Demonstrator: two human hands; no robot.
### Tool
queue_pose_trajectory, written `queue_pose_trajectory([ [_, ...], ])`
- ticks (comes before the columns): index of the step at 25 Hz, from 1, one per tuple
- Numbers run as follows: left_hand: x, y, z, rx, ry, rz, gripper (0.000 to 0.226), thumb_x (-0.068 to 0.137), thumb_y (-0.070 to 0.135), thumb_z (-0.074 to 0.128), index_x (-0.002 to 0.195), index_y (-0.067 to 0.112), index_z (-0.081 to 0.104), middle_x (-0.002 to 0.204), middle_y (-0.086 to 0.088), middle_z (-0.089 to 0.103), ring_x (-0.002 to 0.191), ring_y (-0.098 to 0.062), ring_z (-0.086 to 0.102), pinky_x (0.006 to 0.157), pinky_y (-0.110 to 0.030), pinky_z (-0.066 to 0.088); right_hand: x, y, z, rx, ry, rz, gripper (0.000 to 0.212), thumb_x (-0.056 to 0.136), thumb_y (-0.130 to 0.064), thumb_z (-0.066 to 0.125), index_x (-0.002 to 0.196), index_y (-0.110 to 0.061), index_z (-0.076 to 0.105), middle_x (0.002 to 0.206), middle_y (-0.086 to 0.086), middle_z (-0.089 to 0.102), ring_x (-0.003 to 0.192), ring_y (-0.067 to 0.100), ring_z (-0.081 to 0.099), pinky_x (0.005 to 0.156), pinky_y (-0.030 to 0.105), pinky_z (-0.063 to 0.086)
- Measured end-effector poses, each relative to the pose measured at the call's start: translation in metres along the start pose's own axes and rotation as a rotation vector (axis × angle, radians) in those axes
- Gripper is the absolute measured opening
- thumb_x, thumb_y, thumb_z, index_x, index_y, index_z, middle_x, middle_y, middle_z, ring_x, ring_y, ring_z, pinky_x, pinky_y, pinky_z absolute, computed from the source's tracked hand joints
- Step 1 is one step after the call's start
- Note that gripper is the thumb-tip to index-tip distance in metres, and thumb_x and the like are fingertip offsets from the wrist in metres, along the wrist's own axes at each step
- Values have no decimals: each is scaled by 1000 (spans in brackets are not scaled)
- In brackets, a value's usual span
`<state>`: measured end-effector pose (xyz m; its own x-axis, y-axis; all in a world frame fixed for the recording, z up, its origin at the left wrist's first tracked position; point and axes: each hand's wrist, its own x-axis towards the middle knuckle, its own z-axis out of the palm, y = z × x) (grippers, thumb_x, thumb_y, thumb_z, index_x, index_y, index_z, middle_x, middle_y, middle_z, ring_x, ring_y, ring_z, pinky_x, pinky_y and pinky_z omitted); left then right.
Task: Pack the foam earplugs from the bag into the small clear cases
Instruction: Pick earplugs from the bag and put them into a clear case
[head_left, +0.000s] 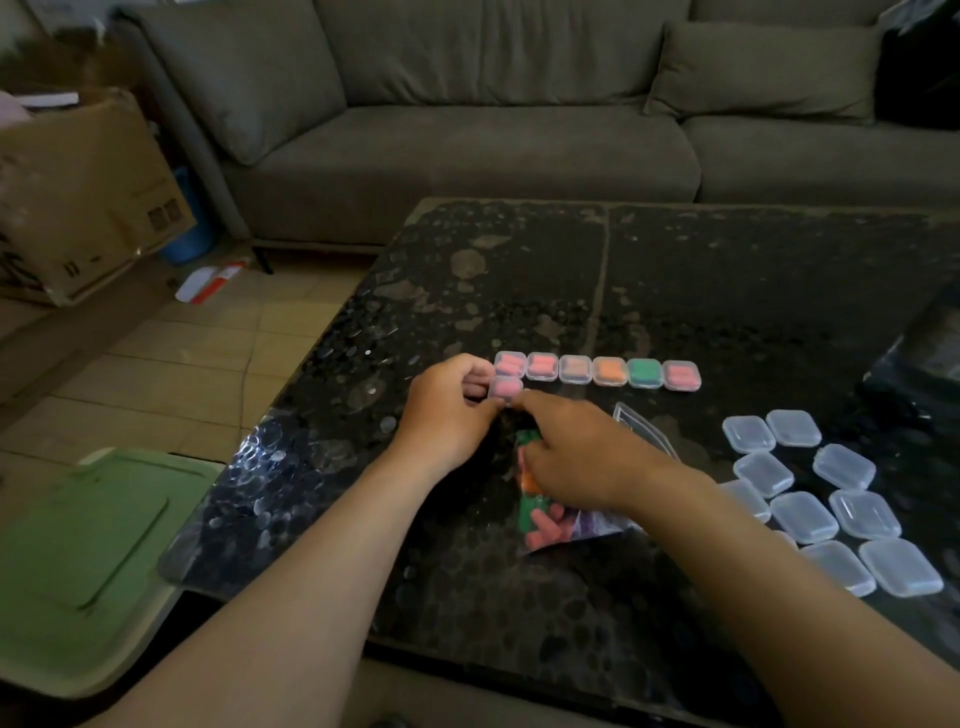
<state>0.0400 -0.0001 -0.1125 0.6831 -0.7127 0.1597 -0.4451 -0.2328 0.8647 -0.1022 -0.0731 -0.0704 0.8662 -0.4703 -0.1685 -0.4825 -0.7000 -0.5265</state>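
Pinching a pink-filled case (505, 387) just below the row of six filled cases (597, 371), the left hand (447, 415) steadies it while the right hand (566, 452), fingers together, seemingly presses it shut. Next likely needs an empty case (763, 473) from right of the earplug bag (550, 519).

A black, mottled table (727, 291) holds a row of clear cases (597, 370) filled pink, orange and green. Nearer on the table, a clear bag (561, 525) shows pink, green, orange and purple earplugs (545, 525). Behind the table stands a grey-brown sofa (467, 130).
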Motion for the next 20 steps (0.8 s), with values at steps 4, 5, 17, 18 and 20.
queue_pose_trajectory([
  [4, 1, -1, 0, 0, -6, 6, 32, 82, 5, 81, 86, 31, 63, 82, 17, 65, 76, 9, 62, 69, -3, 46, 1, 2, 1, 3, 9, -12, 44, 91, -14, 52, 135, -18, 51, 129, 6, 61, 116, 24, 57, 93, 35, 49],
  [5, 1, -1, 0, 5, -9, 5, 32, 82, 5, 81, 87, 32, 64, 83, 17, 66, 77, 9, 62, 69, -2, 46, 1, 2, 1, 3, 11, -20, 44, 92, -14, 52, 135, -18, 51, 128, 6, 61, 115, 23, 57, 92, 34, 48],
  [17, -1, 3, -1, 41, -31, -22, 33, 83, 4, 79, 92, 32, 64, 87, 20, 64, 77, 12, 61, 67, -1, 45, 7, 4, 4, -26, 10, -16, 41, 89, -15, 54, 130, -19, 53, 126, 3, 61, 112, 20, 57, 94, 39, 50],
  [18, -1, 4, -1, 37, -33, -19, 33, 83, 4, 79, 91, 32, 64, 87, 19, 65, 76, 12, 61, 67, -2, 45, 7, 4, 5, -24, 8, -15, 40, 90, -15, 54, 130, -19, 53, 126, 3, 60, 111, 20, 57, 94, 38, 50],
  [20, -1, 5, -2, 23, -45, -17, 34, 83, 4, 79, 89, 34, 63, 88, 19, 64, 75, 12, 62, 65, -3, 46, 6, 4, 4, -16, 4, -11, 42, 90, -15, 54, 131, -19, 52, 127, 2, 60, 112, 20, 57, 95, 37, 50],
])
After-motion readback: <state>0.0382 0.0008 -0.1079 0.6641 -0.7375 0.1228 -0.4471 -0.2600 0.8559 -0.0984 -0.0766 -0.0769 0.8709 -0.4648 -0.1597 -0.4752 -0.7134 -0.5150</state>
